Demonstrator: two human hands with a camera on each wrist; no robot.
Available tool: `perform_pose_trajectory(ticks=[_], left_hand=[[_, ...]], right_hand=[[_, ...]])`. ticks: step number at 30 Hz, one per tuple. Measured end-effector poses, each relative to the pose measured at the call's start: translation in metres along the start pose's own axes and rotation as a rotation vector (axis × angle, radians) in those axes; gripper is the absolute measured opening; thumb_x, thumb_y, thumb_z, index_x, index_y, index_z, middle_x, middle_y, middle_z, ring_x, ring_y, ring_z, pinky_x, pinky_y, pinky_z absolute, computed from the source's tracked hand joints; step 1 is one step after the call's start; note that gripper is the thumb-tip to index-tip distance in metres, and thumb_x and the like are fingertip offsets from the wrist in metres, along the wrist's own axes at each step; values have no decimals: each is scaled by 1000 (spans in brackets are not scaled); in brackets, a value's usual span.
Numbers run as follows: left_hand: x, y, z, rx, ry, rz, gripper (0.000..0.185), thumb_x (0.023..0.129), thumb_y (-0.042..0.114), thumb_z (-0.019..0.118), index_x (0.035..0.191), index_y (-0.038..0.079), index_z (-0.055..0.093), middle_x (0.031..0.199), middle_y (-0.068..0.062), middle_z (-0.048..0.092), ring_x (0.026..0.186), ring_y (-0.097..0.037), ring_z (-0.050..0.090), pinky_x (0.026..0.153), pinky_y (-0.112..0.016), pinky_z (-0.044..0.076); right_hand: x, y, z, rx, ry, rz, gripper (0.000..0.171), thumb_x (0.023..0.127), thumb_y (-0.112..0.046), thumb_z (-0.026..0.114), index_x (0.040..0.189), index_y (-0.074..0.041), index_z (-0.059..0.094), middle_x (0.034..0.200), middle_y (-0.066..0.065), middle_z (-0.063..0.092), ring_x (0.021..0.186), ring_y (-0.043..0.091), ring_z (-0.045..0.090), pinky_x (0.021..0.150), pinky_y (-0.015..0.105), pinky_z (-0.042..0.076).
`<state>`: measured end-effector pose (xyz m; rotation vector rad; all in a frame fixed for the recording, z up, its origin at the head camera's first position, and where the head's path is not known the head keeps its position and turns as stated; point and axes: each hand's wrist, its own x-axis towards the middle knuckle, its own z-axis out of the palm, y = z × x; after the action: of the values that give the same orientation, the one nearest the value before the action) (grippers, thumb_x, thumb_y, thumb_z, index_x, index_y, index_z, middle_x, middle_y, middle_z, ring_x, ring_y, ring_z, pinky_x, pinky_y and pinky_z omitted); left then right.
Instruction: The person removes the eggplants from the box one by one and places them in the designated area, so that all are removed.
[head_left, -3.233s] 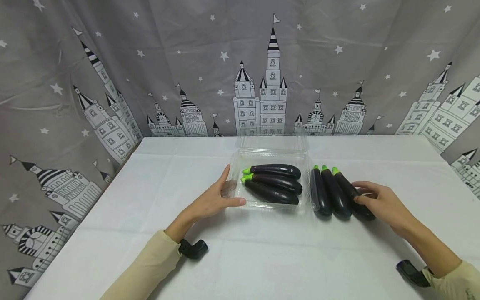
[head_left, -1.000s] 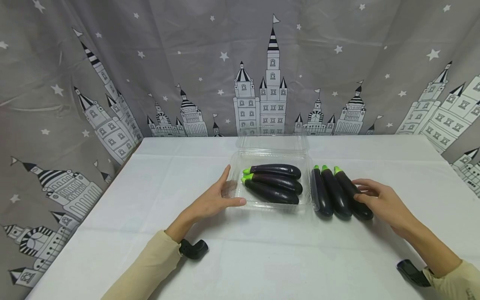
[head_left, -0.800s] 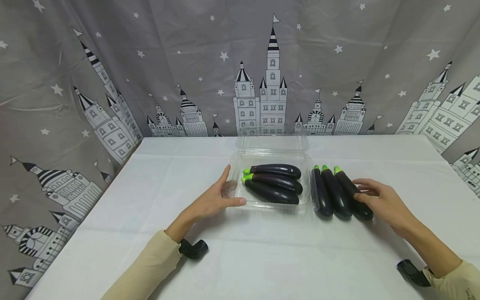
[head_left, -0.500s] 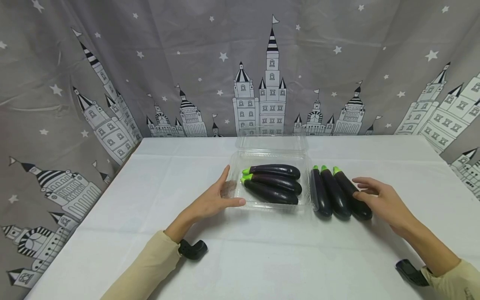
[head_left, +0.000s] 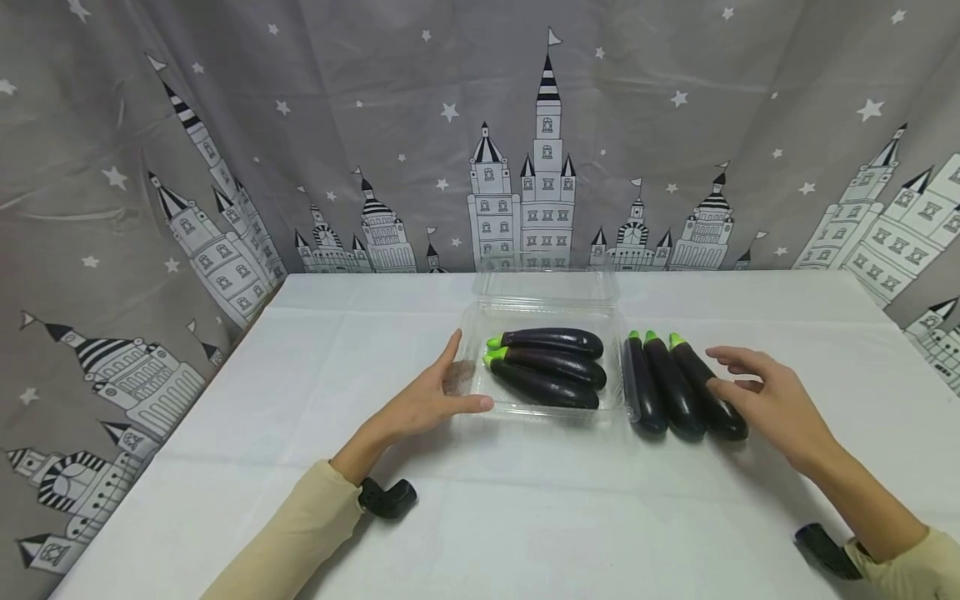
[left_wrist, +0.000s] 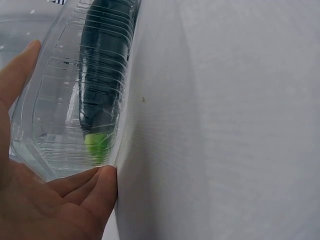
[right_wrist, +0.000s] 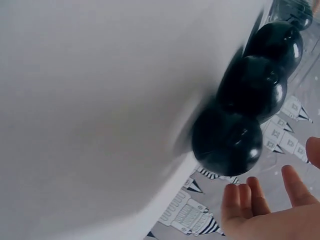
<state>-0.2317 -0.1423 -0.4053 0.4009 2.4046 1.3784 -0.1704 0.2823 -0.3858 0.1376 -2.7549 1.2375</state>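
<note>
A clear plastic clamshell container (head_left: 540, 314) lies with its lid (head_left: 546, 286) raised at the back. Three dark eggplants (head_left: 555, 364) with bright green tips lie side by side in it. My left hand (head_left: 416, 404) rests against its left end, thumb along the front rim and fingers spread; the left wrist view shows straight fingertips (left_wrist: 106, 182) at its base. Three more eggplants (head_left: 673, 387) lie to the right of the container, the leftmost close against its wall. My right hand (head_left: 776, 408) hovers beside the rightmost one, fingers loosely bent; a gap shows in the right wrist view.
A white cloth covers the table (head_left: 525, 517). Behind it hangs a grey curtain (head_left: 637, 75) printed with castles and stars. Black devices (head_left: 386, 498) are strapped at both wrists, near the beige sleeves.
My right hand has loosened from the rightmost eggplant and lifted slightly away to the right, its fingers opening. Three seconds ago that eggplant's lower end lay slightly farther right. The left hand keeps still.
</note>
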Motion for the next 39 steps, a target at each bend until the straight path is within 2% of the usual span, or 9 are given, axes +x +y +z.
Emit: perform_pose_trajectory(ticks=[2,4,7,11,18,21,29,39], left_hand=[[0,0,0,4,-2,4,121,79,47,80,159,24,-8,157,-20,28,146,-32,20,116,-53,16],[1,0,0,4,-3,7,121,80,46,80,159,23,-8,156,-21,28,146,-32,21,115,-53,16],[1,0,0,3,-7,18,120,81,45,80,159,22,-8,156,-22,28,146,-34,20,115,-54,16],[1,0,0,-1,-10,21,120,81,45,80,159,22,-8,156,-23,28,146,-34,20,115,-54,15],[1,1,0,-18,-10,9,121,79,45,81,159,24,-8,156,-20,29,146,-31,22,116,-51,17],[1,0,0,-17,-12,13,121,80,45,81,159,24,-8,156,-20,29,146,-32,22,115,-52,17],[0,0,0,-13,-19,24,118,82,42,80,159,21,-8,156,-22,28,146,-35,21,115,-55,18],[2,-2,1,-8,-13,33,119,81,43,80,159,18,-7,155,-23,31,144,-35,26,115,-53,20]], right_hand=[[-1,-3,1,7,10,-26,46,97,-19,63,138,1,53,137,26,49,119,43,49,86,24,44],[-1,-7,2,8,24,-73,44,96,-16,65,136,0,55,135,23,51,118,37,49,86,14,41],[-2,-13,7,24,45,-156,40,93,-10,68,132,-1,59,131,17,55,113,24,49,88,7,35],[-3,-22,13,72,35,-219,38,91,-5,69,128,-3,62,128,12,58,108,8,52,91,9,37],[-5,-40,20,124,-22,-205,37,93,-8,68,130,-4,61,130,16,59,109,-4,53,92,10,40],[-5,-46,23,138,-49,-203,38,94,-10,68,130,-2,60,129,16,60,109,-3,54,92,12,41],[-6,-54,28,145,-95,-193,39,94,-12,68,130,0,60,126,15,60,113,22,58,92,13,42],[-5,-63,40,190,-122,-213,39,92,-10,69,129,-1,61,125,14,62,117,30,58,95,15,42]])
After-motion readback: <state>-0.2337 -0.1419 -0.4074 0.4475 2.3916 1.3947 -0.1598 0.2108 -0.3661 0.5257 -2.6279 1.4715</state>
